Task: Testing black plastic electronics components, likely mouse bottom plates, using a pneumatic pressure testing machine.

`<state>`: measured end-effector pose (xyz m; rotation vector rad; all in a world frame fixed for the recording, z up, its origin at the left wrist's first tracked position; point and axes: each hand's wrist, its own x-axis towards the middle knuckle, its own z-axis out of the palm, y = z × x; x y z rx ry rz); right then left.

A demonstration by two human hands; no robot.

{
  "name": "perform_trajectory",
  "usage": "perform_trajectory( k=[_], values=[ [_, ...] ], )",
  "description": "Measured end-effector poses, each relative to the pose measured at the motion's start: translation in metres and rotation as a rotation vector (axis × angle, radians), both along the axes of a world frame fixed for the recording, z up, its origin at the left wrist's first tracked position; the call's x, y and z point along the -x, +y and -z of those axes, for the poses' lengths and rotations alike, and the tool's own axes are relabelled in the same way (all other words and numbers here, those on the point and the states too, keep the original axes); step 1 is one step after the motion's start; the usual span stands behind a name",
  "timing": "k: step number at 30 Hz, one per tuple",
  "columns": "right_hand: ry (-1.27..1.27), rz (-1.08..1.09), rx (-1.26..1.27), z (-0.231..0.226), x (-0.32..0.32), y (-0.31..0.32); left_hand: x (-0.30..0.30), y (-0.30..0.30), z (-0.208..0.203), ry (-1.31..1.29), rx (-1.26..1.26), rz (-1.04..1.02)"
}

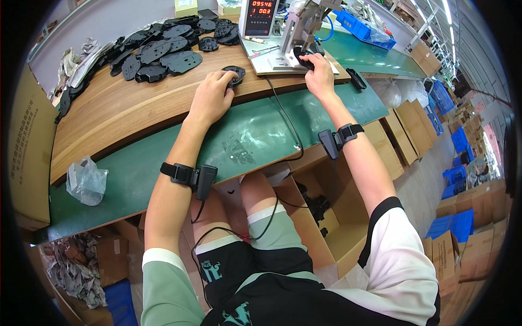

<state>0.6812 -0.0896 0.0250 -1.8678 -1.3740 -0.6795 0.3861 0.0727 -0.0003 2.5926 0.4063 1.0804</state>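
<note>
On the wooden board, my left hand closes its fingers on a small black plastic part near the board's front edge. At the right, my right hand reaches up to a small bench press. Its fingers pinch a black plastic piece at the foot of the press, over the white base plate. My fingers partly cover both pieces, and their full shape does not show.
A heap of flat black plastic parts lies at the back left. Beside the press stands a box with a red digital display. A black cable crosses the green table. A clear plastic bag, a tall carton and a blue bin surround it.
</note>
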Motion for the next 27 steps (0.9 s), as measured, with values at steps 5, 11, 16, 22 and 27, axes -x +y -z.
perform_trajectory(
  k=[5,11,16,22,27],
  values=[
    [0.013,0.004,0.016,-0.002,-0.003,0.005,-0.003,0.006,0.002,-0.02,-0.044,-0.006],
    [-0.012,-0.051,0.031,-0.019,-0.009,-0.006,-0.009,0.0,0.007,-0.114,-0.263,-0.069],
    [-0.184,-0.221,-0.117,-0.012,0.087,-0.033,-0.008,-0.011,-0.017,-0.087,0.239,0.064],
    [-0.155,-0.329,-0.039,0.027,0.161,-0.057,-0.021,-0.022,-0.005,-0.114,0.705,0.334],
    [-0.165,-0.372,0.064,0.031,0.166,-0.056,-0.019,-0.01,-0.001,0.017,0.649,0.246]
  ],
)
